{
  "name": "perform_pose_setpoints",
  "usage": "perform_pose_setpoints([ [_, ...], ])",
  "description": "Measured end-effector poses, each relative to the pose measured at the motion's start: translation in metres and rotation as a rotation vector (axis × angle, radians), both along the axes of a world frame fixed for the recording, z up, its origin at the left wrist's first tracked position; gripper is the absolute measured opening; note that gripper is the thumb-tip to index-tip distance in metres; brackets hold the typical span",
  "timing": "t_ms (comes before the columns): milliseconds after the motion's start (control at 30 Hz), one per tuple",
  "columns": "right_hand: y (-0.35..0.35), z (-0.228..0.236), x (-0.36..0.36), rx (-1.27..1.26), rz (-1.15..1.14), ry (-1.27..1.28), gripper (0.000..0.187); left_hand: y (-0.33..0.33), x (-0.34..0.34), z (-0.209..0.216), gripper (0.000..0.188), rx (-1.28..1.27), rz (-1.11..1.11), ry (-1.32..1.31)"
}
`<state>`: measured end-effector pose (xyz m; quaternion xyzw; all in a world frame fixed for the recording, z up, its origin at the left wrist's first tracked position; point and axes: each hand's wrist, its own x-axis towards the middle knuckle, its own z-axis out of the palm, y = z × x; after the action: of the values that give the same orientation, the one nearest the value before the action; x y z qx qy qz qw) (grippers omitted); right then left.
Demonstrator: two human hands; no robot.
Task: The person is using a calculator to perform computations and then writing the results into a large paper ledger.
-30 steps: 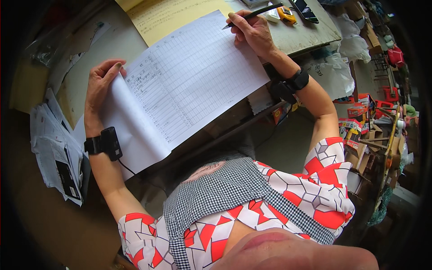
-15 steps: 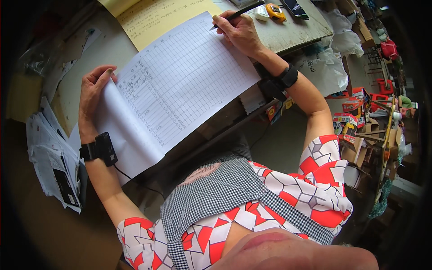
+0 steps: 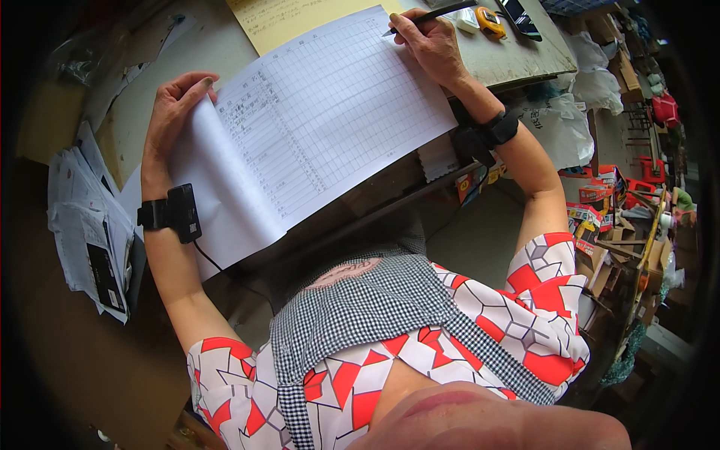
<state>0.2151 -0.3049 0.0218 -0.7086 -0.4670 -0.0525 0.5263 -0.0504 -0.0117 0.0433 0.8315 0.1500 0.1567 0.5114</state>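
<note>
A printed grid form (image 3: pixel 341 112) lies on the table in front of me, with handwriting down its left columns. At its left edge a page (image 3: pixel 214 176) curls up and over. My left hand (image 3: pixel 178 109) is closed on that curled page, fingers and thumb pinching its upper edge. In my right hand (image 3: pixel 435 52) a black pen (image 3: pixel 454 11) is gripped, its tip at the form's upper right corner. Whether the tip touches the paper I cannot tell. Beneath the form's far edge sits a yellow handwritten sheet (image 3: pixel 300 19).
A yellow tape measure (image 3: pixel 491 24), a small white object (image 3: pixel 466 20) and a phone (image 3: pixel 521 19) rest beyond my right hand. Stacked papers (image 3: pixel 82 217) stand at the left. White plastic bags (image 3: pixel 562 131) and red boxes (image 3: pixel 596 199) fill the right side. A cable (image 3: pixel 217 262) runs from my left wrist.
The whole view has shifted, so the table, form and both hands sit slightly farther right and higher. Both hands keep their holds on page and pen.
</note>
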Motion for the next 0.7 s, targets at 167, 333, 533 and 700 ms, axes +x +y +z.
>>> perform_pose_setpoints([
  [167,0.005,0.0,-0.001,-0.007,-0.018,0.254,0.023,0.003,0.001,0.001,0.025,-0.043,-0.034,0.004],
  [333,0.004,0.006,0.0,-0.031,-0.015,0.275,0.022,0.006,0.003,-0.002,0.024,-0.036,-0.024,0.007],
  [533,0.005,0.009,0.0,-0.032,-0.015,0.419,0.023,0.001,0.004,-0.003,0.025,-0.014,0.011,0.018],
  [700,0.008,0.004,0.004,-0.009,-0.006,0.274,0.022,0.001,0.003,-0.002,0.025,-0.007,0.005,0.006],
])
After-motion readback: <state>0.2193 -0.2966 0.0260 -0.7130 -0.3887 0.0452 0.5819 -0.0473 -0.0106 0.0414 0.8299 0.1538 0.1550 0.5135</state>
